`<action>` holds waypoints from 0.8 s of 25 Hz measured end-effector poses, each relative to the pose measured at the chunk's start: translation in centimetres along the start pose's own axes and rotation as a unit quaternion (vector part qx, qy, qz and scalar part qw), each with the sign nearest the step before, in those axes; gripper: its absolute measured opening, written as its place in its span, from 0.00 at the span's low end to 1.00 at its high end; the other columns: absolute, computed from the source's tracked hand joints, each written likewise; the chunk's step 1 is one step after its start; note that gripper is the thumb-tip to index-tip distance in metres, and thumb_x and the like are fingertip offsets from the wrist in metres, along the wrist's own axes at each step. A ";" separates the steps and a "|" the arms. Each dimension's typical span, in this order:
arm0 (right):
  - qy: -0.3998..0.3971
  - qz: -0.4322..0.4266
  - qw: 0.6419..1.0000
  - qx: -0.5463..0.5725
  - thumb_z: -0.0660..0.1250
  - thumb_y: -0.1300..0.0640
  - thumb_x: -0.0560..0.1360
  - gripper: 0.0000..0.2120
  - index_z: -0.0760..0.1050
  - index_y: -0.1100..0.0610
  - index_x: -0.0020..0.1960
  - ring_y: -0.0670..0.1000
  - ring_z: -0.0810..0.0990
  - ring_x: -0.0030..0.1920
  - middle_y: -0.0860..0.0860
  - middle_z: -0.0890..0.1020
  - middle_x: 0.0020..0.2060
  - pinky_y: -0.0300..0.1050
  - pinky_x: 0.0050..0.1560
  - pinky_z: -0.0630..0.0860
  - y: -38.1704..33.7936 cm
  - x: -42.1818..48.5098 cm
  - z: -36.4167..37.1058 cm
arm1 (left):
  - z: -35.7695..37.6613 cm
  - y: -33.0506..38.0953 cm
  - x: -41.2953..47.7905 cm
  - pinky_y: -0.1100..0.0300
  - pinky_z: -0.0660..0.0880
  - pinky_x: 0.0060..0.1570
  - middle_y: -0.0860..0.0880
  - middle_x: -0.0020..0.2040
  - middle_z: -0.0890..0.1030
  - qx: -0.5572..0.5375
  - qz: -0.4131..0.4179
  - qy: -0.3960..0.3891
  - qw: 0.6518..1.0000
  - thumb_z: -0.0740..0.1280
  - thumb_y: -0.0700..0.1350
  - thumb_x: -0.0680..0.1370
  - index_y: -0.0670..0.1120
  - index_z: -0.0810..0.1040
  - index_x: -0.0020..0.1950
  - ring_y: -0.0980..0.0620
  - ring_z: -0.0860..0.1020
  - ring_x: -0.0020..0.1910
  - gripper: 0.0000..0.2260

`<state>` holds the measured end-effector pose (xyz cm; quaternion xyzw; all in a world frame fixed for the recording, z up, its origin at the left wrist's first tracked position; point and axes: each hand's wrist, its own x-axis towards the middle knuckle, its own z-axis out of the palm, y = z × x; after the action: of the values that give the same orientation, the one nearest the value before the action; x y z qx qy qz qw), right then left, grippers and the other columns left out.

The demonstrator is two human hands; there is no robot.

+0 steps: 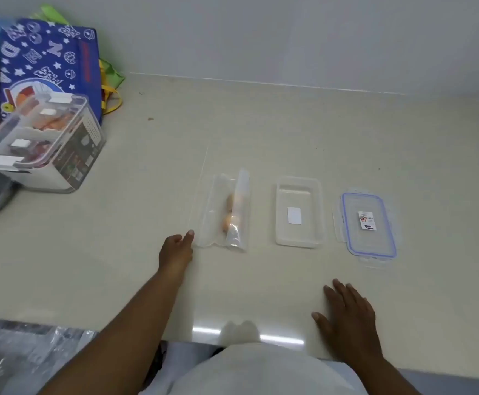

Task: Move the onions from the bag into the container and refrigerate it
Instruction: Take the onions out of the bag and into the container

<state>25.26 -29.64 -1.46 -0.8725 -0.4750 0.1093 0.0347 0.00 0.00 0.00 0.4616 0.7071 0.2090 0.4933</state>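
Nothing is moved yet: the small orange onions [229, 212] lie in the clear plastic bag [224, 212], left of the empty clear rectangular container [299, 182]. Its blue-rimmed lid [369, 225] lies right of it. The left hand [175, 250] reaches the bag's corner, fingers loosely extended; the right hand [346, 317] rests spread, empty, on the pale bench [261, 132]. Nothing blocks the way.

Both forearms bare, no sleeves visible; left hand [175, 249], right hand [346, 317] ungloved; white garment [255, 372] over torso.

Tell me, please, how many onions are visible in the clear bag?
2: one onion mid-bag, another onion just nearer the person, both inside the clear bag. More may hide behind the folded plastic.
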 end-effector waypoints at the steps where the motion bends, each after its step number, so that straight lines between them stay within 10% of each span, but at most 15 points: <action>1: 0.006 0.013 1.000 0.011 0.60 0.38 0.72 0.28 0.77 0.55 0.63 0.62 0.71 0.68 0.56 0.75 0.67 0.62 0.66 0.67 -0.3 0.5 -0.2 | 0.1 0.7 0.3 0.57 0.78 0.43 0.43 0.42 0.81 -0.046 -0.012 -0.032 0.998 0.66 0.51 0.77 0.40 0.79 0.53 0.47 0.79 0.35 0.14; 4: 0.019 0.030 0.998 0.047 0.71 0.49 0.71 0.15 0.80 0.56 0.54 0.61 0.76 0.58 0.56 0.80 0.57 0.56 0.58 0.72 -1.9 2.5 -1.2 | 1.0 1.6 0.0 0.65 0.74 0.28 0.46 0.33 0.78 -0.072 0.008 -0.036 0.997 0.66 0.44 0.77 0.37 0.81 0.50 0.51 0.73 0.27 0.10; 12: -0.194 0.086 0.899 0.384 0.66 0.43 0.74 0.18 0.77 0.53 0.58 0.51 0.82 0.39 0.53 0.85 0.41 0.47 0.49 0.79 -12.6 9.7 -2.7 | 1.1 -1.9 -7.5 0.63 0.78 0.34 0.51 0.31 0.81 -0.109 0.057 -0.106 0.987 0.67 0.40 0.77 0.45 0.82 0.45 0.57 0.77 0.30 0.04; 20: -0.196 -0.001 0.939 0.283 0.66 0.54 0.75 0.16 0.70 0.59 0.31 0.45 0.76 0.25 0.52 0.78 0.27 0.38 0.34 0.72 -13.1 8.0 -0.9 | -1.9 -5.0 -10.1 0.57 0.80 0.37 0.45 0.40 0.84 -0.112 -0.013 -0.142 0.983 0.68 0.42 0.76 0.44 0.82 0.48 0.53 0.82 0.35 0.04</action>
<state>18.87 -15.75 0.29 -0.7874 -0.4231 0.4077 0.1864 -3.03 -10.83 2.10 0.4187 0.6080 0.2128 0.6401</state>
